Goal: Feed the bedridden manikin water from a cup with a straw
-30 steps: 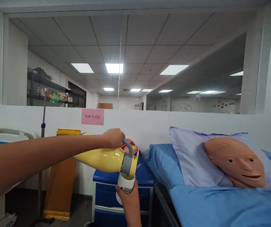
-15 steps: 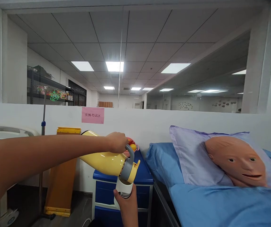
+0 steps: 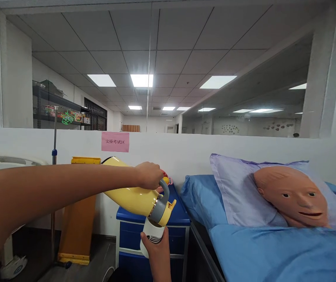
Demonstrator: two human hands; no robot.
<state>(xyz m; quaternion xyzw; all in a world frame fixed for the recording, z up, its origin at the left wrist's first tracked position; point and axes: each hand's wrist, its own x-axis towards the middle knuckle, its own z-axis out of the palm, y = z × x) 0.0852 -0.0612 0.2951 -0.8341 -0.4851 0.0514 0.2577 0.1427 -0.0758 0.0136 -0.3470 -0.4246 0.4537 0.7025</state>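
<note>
My left hand (image 3: 149,175) is closed around the grey handle of a yellow thermos jug (image 3: 134,200). The jug is tipped with its mouth down to the right, right at the rim of a white cup (image 3: 148,235). Dark striped print marks the cup's side. From below, my right hand (image 3: 158,244) grips the cup, thumb on the left and fingers on the right. The cup leans slightly, and its inside is mostly hidden by the jug's mouth. I cannot make out any liquid.
Behind the jug stands a blue bedside cabinet (image 3: 182,213) bearing a red and yellow item (image 3: 166,179). On the right, a manikin (image 3: 295,197) lies on a lilac pillow (image 3: 232,188) under a blue cover (image 3: 259,250). An orange board (image 3: 78,229) and a metal pole (image 3: 54,137) stand left.
The jug and my left hand have shifted slightly right. The cup stays under the jug's mouth in my right hand. The view has tilted a little.
</note>
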